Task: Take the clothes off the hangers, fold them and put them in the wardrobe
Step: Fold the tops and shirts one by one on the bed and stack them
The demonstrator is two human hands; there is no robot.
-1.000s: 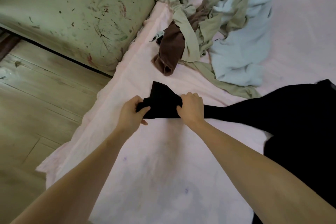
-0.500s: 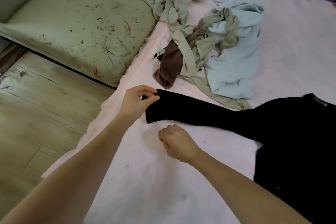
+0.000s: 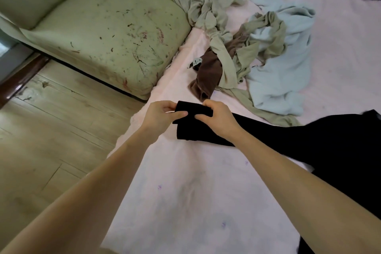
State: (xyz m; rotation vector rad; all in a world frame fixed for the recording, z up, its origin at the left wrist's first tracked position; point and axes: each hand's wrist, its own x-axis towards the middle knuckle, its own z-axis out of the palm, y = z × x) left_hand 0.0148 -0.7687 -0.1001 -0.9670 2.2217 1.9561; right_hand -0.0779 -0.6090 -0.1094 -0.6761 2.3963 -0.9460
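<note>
Back on the cuff, the right hand (image 3: 219, 118) joins the left hand (image 3: 159, 116); both pinch the black garment's sleeve (image 3: 195, 123) on the pink blanket (image 3: 185, 192). Folding is barely begun (the crumpled heap (image 3: 257, 51) waits unfolded).

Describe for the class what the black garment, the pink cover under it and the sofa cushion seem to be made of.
Black garment: looks like soft matte knit; its sleeve bends limply where both hands grip it.
Pink cover: seems a fuzzy fleece or plush; the surface is nappy and dull.
Sofa cushion: probably faux leather; smooth pale green skin with cracks and flaked patches.
</note>
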